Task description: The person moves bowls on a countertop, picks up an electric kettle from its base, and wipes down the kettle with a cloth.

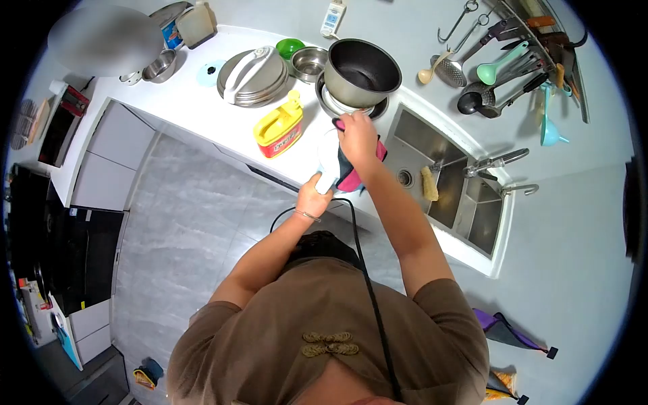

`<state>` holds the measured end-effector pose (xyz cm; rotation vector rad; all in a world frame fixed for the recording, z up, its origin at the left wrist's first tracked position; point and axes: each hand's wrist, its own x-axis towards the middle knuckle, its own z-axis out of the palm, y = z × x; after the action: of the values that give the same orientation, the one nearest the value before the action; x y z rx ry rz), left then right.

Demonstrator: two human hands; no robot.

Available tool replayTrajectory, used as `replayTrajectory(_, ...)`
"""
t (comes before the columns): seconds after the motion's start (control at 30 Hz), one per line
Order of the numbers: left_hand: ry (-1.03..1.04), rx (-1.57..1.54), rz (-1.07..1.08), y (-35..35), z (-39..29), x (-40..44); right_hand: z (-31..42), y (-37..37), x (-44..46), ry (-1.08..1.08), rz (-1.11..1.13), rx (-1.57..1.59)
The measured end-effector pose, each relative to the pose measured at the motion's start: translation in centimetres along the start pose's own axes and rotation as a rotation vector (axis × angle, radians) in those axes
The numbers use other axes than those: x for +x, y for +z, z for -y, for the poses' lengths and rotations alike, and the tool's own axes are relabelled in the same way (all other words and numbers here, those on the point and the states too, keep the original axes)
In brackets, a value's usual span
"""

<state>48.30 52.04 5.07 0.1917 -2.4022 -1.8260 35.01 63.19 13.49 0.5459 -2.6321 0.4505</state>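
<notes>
My left hand is closed on the pale blue handle of a white utensil, whose exact kind I cannot make out. Pressed against it is a pink and dark grey cloth, gripped by my right hand. Both hands are over the counter's front edge, left of the sink. Just beyond the right hand stands a deep dark-lined pot, resting on a stack of cookware. A yellow bottle with a red label stands to the left of the hands.
The steel sink on the right holds a yellowish sponge or loofah beside the faucet. Stacked lids, a steel bowl and a green bowl line the counter. Utensils hang on the right wall.
</notes>
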Motion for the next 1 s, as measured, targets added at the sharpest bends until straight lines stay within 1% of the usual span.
replayTrajectory(0.03,0.002,-0.004,0.002,0.0,-0.1,0.0,0.2,-0.7,-0.5,0.0,0.0,-0.005)
replayTrajectory(0.1,-0.033,0.017,0.026,-0.2,-0.1,0.0,0.7,-1.6,-2.0,-0.105,0.043,0.158)
replayTrajectory(0.17,-0.013,-0.006,0.028,-0.1,0.5,0.0,0.3,-3.1,-4.5,-0.265,0.106,0.315)
replayTrajectory(0.2,0.005,-0.028,0.029,0.0,0.8,0.0,0.2,-3.7,-5.1,-0.279,0.171,0.339)
replayTrajectory(0.23,0.006,-0.028,0.031,-0.1,0.5,-0.1,0.2,-4.5,-5.8,-0.278,0.17,0.338)
replayTrajectory(0.3,-0.004,-0.015,0.035,-0.3,0.1,-0.1,-0.1,-5.9,-6.4,-0.296,0.281,0.41)
replayTrajectory(0.33,-0.002,-0.015,0.035,-0.2,0.3,0.1,-0.3,-5.9,-6.2,-0.304,0.282,0.43)
replayTrajectory(0.43,0.004,-0.009,0.061,-0.1,0.8,0.2,0.0,-4.6,-4.7,-0.272,0.233,0.353)
replayTrajectory(0.47,0.009,-0.001,0.052,-0.1,0.9,0.1,0.3,-3.9,-4.0,-0.238,0.197,0.288)
replayTrajectory(0.5,0.015,0.009,0.041,-0.1,0.9,0.1,0.2,-2.6,-3.3,-0.229,0.115,0.235)
replayTrajectory(0.53,0.015,0.016,0.046,-0.3,0.4,0.1,0.4,-2.3,-2.7,-0.182,0.099,0.181)
replayTrajectory(0.6,-0.055,0.01,0.074,-0.4,-0.7,0.3,0.5,-1.7,-1.4,-0.132,0.076,0.124)
replayTrajectory(0.67,-0.036,0.006,0.066,0.0,-0.1,0.3,0.1,-0.8,-0.2,0.004,-0.04,0.029)
replayTrajectory(0.7,-0.025,0.0,0.052,0.1,0.1,0.3,-0.1,-0.4,0.2,0.008,-0.045,0.027)
replayTrajectory(0.77,-0.016,0.027,0.047,0.1,0.4,0.4,-0.4,0.4,0.8,0.12,-0.035,-0.021)
replayTrajectory(0.83,-0.009,0.051,0.045,0.1,0.4,0.1,-0.2,0.0,0.2,0.107,-0.028,-0.032)
replayTrajectory(0.9,0.028,-0.001,0.007,0.1,0.3,0.0,0.0,-1.1,-1.1,-0.088,0.016,0.094)
replayTrajectory(0.93,0.027,-0.001,0.01,0.0,0.1,0.0,0.5,-2.2,-2.0,-0.123,0.053,0.187)
replayTrajectory(0.97,0.017,0.004,0.02,-0.1,-0.1,0.0,0.6,-2.6,-3.1,-0.118,0.056,0.187)
replayTrajectory(1.0,0.009,0.007,0.03,0.0,-0.3,0.0,0.5,-3.1,-4.1,-0.167,0.101,0.256)
